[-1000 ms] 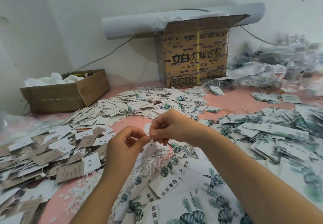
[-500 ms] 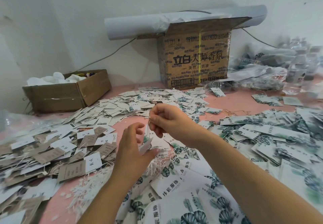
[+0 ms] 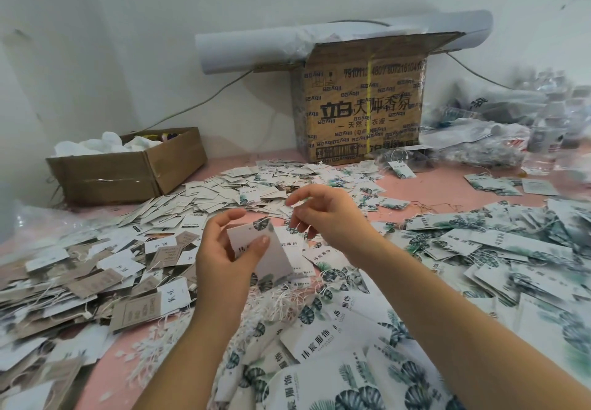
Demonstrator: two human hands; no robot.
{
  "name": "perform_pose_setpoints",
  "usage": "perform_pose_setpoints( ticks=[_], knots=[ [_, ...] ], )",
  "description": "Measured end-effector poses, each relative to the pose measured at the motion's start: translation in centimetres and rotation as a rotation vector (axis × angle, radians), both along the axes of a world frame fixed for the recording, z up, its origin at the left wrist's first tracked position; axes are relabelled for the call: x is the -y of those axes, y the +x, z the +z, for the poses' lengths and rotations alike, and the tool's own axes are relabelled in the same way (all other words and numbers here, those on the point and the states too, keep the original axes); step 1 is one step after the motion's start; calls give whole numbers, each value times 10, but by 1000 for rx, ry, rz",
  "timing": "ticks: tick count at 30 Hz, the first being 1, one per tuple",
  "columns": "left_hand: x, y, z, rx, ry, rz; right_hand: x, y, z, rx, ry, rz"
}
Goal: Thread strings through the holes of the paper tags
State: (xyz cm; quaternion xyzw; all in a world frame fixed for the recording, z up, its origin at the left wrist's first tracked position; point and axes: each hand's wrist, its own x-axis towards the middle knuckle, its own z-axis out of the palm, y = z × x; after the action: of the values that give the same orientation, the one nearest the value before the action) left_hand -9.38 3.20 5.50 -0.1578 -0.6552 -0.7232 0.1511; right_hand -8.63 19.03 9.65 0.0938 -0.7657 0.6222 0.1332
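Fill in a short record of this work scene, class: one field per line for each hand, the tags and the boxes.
Left hand: holds a leaf-printed tag, thumb on its face
Right hand: raised beside the tag; whether it pinches anything is unclear
Loose tags: heaped across the pink table
Big box: against the wall, paper roll on top
Small box: back left, open

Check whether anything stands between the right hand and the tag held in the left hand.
Nothing visible does. The right hand hovers just beyond and to the right of the tag, which the left hand holds above the littered table; only open air separates them.
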Motion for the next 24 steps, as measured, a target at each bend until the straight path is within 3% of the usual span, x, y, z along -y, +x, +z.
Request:
perform_pose_setpoints(
  ticks=[4, 11, 15, 20, 22, 24],
  knots=[
    [-2, -1, 2, 78, 165, -62, 10, 3, 0, 36, 161, 125],
    [-4, 0, 6, 117, 272, -45, 16, 7, -1, 70, 219, 295],
    [-7, 2, 7, 167, 169, -104, 15, 4, 1, 60, 304, 164],
    [-6, 3, 7, 207, 92, -202, -11, 8, 17, 189, 349, 93],
    [-4, 2, 8, 210, 47, -174, -24, 12, 23, 242, 495, 97],
    [-2, 2, 7, 210, -98, -133, -34, 15, 26, 322, 782, 141]
  ],
)
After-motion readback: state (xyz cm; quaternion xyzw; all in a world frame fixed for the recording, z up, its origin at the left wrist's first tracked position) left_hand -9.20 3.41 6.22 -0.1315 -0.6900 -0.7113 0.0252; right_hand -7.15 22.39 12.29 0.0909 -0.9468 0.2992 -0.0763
